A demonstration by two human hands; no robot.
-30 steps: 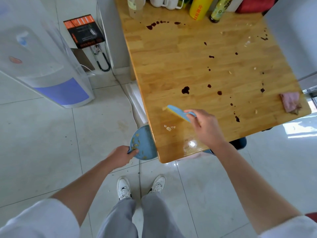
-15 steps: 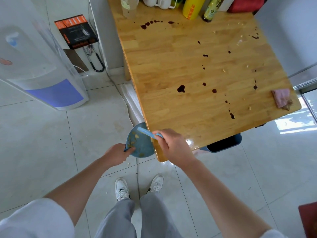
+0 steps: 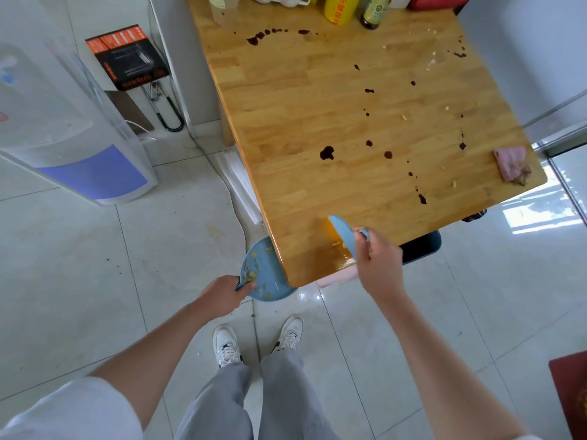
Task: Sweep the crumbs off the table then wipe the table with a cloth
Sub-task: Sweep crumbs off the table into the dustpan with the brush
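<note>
Brush point(image 3: 344, 234) back up on bench point(image 3: 317, 100) from over the dustpan point(image 3: 270, 277); right hand point(image 3: 379, 265) grips it. Left hand point(image 3: 224, 296) grips dustpan handle at bench's 7 o'clock corner. Cloth point(image 3: 509, 163) at 4 o'clock edge.

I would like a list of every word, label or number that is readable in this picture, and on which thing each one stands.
No text can be read with certainty.
Yellow bottle: red characters, too blurred to read.
Dark bottle: label with a round mark, too small to read.
Black and orange box on the floor: lines of print, too blurred to read.
Water dispenser: no text visible.
</note>
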